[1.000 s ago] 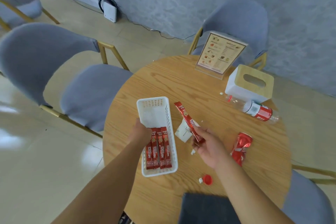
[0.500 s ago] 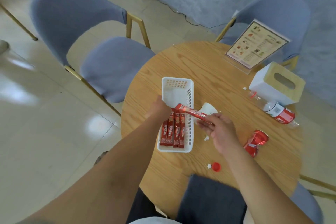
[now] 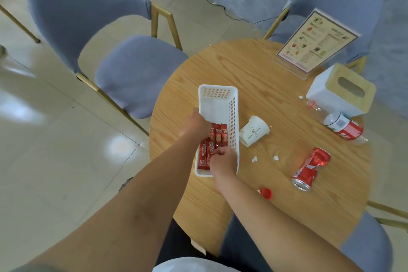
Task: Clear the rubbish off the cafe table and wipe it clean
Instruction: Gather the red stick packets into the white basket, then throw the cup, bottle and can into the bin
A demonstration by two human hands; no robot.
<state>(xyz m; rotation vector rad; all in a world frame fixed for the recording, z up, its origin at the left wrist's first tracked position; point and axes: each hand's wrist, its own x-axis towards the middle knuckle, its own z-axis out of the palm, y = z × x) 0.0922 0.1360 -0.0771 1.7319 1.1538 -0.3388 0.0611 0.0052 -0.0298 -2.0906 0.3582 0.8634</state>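
Here my left hand rests on the left rim of the white basket, fingers curled over its edge and gripping it. My right hand is down inside the near end of the same basket, fingers bent round one of the red coffee sachets lying there in a row; the pinch itself is partly hidden by my knuckles. The two hands sit near each other, left farther from me, right closer.

The basket stands on the round wooden table. Just right of my right hand lie two small white crumbs of paper, and beyond them, further right, a crushed red can on its side. A red bottle cap lies near my right forearm, on its right. Right of my left hand, just beside the basket wall, a white paper cup is tipped over. Far to the right of both hands a clear plastic bottle with a red label lies flat, touching or almost touching a white tissue box with a pale wooden top. Beyond that box stands a menu card in a clear holder.

Left of my left hand, off the table, is a grey chair with gold legs; another grey chair stands behind the menu card.
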